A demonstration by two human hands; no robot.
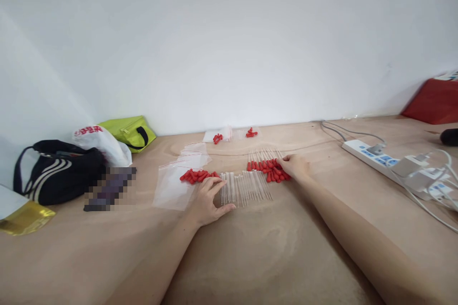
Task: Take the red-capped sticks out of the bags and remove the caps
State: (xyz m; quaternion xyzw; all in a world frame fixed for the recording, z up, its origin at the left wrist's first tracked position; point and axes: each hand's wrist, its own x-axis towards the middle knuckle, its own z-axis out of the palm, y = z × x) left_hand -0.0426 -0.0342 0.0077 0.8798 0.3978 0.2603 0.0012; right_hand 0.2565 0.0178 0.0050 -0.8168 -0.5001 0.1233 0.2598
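Thin clear tubes (245, 187) lie side by side on the table. My left hand (208, 201) rests at their left end, open, with thumb and fingers apart. Its fingertips are close to a heap of loose red rubber bulbs (195, 176). Behind the tubes is a row of droppers (264, 155), slim clear stems with red bulbs toward me. At that row's right end, my right hand (295, 167) has its fingers closed on a red bulb (280, 162). More red bulbs (275, 175) lie just beside it. The right fingertips are partly hidden.
Clear zip bags (173, 186) lie left of the bulbs. Two bags with red-bulbed pieces (217, 138) are by the wall. A black bag (67, 171), white plastic bag (114, 145) and lime pouch (129, 131) stand left. A power strip (370, 155) with cables is right.
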